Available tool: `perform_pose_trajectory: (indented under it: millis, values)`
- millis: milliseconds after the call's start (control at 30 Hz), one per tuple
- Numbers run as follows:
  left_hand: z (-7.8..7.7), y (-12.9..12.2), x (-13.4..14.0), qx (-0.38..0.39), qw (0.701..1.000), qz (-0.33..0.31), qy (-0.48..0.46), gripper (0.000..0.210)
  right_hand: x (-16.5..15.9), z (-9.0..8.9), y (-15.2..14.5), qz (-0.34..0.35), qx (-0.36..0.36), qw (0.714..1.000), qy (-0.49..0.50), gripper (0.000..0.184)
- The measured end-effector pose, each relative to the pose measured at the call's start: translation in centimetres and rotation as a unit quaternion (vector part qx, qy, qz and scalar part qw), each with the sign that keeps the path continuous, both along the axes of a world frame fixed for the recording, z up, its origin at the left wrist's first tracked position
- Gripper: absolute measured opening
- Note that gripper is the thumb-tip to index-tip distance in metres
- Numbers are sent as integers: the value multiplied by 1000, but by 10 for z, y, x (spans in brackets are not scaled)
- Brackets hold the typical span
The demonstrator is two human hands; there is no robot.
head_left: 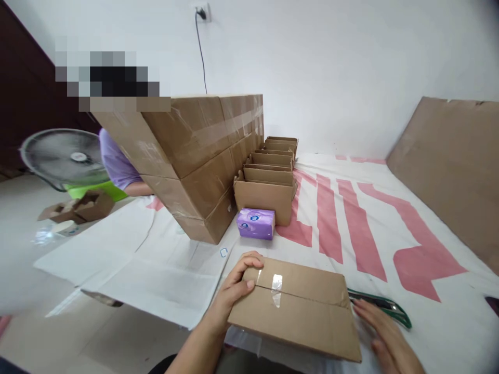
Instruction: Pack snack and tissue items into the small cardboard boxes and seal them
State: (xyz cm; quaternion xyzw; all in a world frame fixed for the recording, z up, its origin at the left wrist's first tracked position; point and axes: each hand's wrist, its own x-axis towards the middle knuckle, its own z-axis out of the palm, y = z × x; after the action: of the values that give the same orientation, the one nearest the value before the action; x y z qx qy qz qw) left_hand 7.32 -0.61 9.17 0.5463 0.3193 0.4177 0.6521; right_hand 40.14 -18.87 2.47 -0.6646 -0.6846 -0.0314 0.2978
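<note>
A plain white wall (331,72) is seen behind the bench (448,332), with a plug and its cord (200,52) set high upon it. The bench is covered by a white cloth (288,254) printed with large red marks (358,228).

A closed box (300,306) is held at the near edge of the bench, its seam turned up and crossed toward the left end by a short strip of clear tape (276,291). Its far left corner is gripped by the left hand (239,283), thumb on top. Nothing is seen to be held by the right hand (384,335), which is spread loosely by the box's right end; whether the box is touched by its fingertips cannot be told. Just beyond that hand, a green knife (390,307) is partly hidden by the box.

Farther from the near edge, a purple pack (255,224) is placed before a row of open boxes (265,195), which is flanked on the left by a tall stack (206,150) of taped boxes. A brown board (448,176) is stood toward the far right corner. Beyond the left edge, a person's purple sleeve (119,161) and a fan (78,156) are seen.
</note>
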Motion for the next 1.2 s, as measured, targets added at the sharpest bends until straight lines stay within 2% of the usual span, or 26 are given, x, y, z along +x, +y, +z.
perform_pose_trajectory:
  millis: [67,133,267,367,400,467,567,667,767,867,967,1067,1200]
  values:
    - [-1,1,0,11,1000,-5,-4,29,25,-3,5,-32,4,998,-51,40]
    - [-3,2,0,37,999,-6,-9,29,45,-14,12,-53,10,993,-101,42]
    - [-8,5,-2,68,997,-19,-15,32,63,-40,23,-38,-3,991,-127,38]
    - [-12,6,-2,71,996,-36,-28,32,66,-39,29,-12,3,993,-114,34]
    - [-14,7,-3,70,996,-42,-33,32,67,-33,32,-5,6,993,-115,33]
    - [-16,8,-3,73,995,-53,-39,33,65,-9,42,-17,19,992,-120,37]
    - [-18,9,-5,87,992,-79,-44,41,48,47,62,-65,72,986,-132,49]
    - [-18,10,-9,89,987,-113,-69,55,13,104,83,6,122,979,-160,55]
    - [-18,10,-12,83,984,-132,-87,62,-33,141,98,118,133,963,-201,60]
    - [-18,11,-12,84,982,-135,-98,60,-76,156,111,217,134,939,-232,58]
    - [-19,11,-11,92,981,-134,-104,57,-108,161,126,267,133,922,-247,43]
    - [-20,11,-11,98,980,-134,-109,57,-123,163,138,293,118,911,-265,38]
    - [-19,11,-12,111,979,-134,-102,58,-126,166,143,308,116,895,-302,38]
